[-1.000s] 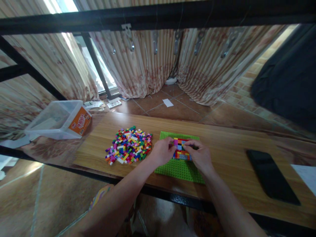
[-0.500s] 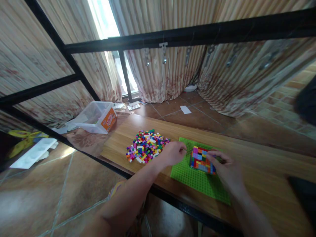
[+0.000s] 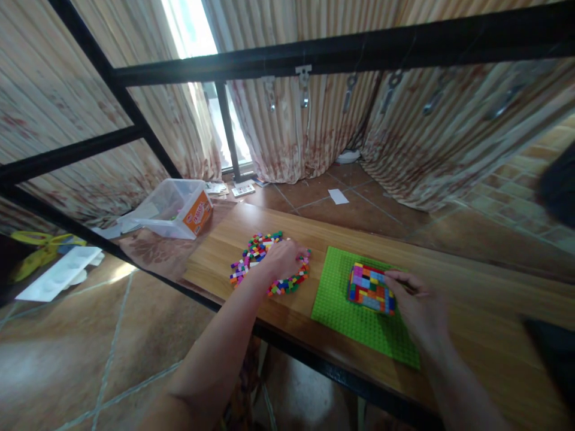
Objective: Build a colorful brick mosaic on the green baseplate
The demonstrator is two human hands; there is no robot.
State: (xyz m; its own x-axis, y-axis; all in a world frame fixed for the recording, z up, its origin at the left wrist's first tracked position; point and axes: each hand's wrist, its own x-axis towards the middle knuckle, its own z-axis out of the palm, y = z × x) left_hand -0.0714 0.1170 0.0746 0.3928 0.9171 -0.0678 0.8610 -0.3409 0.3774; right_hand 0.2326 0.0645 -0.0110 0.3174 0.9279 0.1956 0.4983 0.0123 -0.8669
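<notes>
My left hand (image 3: pixel 284 258) is over the pile of small toy building bricks (image 3: pixel 251 263), its fingers bent down among them. Its fingertips are blurred and partly hidden, so any brick in them cannot be made out. On the green studded baseplate (image 3: pixel 330 299) sits a rectangular block built of multicoloured bricks (image 3: pixel 371 289). My right hand (image 3: pixel 415 293) grips this block at its right edge, thumb and fingers closed there.
A clear plastic box (image 3: pixel 173 206) with an orange label stands beyond the left end of the wooden table (image 3: pixel 467 299). A dark flat object (image 3: pixel 548 347) lies at the right. A black metal bar (image 3: pixel 336 54) crosses ahead, with clips hanging below it.
My left hand has moved left, from the baseplate's left edge to the brick pile. My right hand stays at the brick block's right edge.
</notes>
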